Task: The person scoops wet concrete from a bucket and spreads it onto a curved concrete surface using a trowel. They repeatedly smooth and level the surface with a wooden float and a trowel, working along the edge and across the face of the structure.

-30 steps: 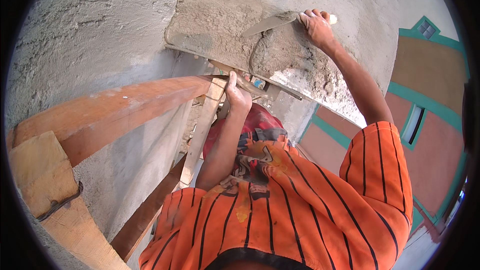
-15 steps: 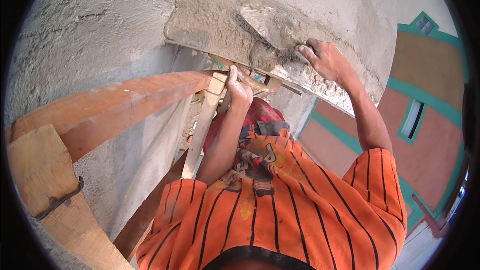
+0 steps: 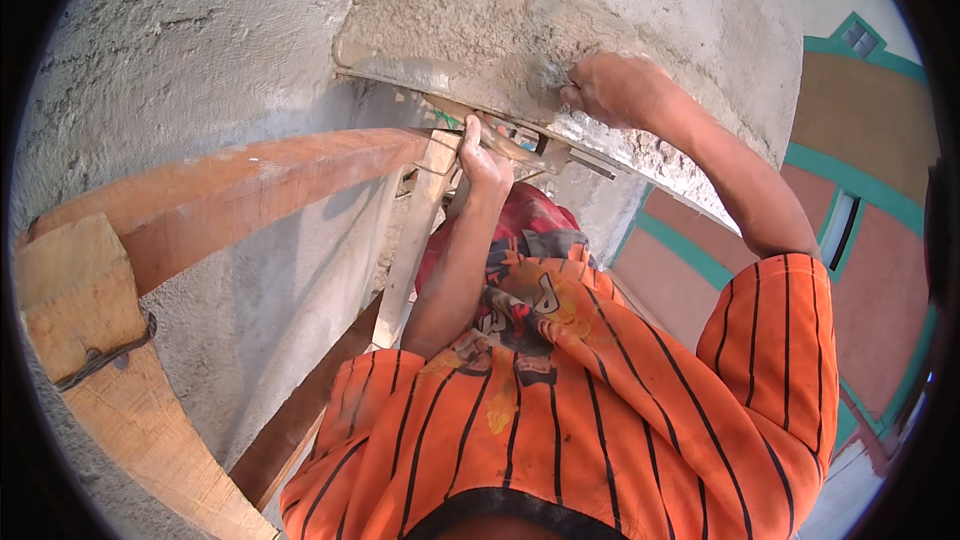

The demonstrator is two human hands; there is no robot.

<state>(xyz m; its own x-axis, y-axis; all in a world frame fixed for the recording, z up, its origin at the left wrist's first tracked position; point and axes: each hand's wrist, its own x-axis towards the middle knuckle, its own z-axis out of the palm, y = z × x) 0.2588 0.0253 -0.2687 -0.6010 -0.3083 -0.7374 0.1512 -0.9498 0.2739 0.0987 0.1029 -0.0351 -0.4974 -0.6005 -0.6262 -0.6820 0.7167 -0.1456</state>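
The right hand (image 3: pixel 617 90) is closed, seemingly round a trowel (image 3: pixel 548 77) whose blurred blade lies by rough plaster (image 3: pixel 450 25) on the wall (image 3: pixel 700 10), while the left hand (image 3: pixel 487 162) curls, thumb up, round a bent stick (image 3: pixel 516 149) just under the wall's lower edge.

The mortar layer (image 3: pixel 450 20) looks coarse and matt, the grey wall (image 3: pixel 200 60) pitted and rough. The reddish beam (image 3: pixel 240 190) is fairly smooth wood, the orange shirt (image 3: pixel 570 410) matt cloth.
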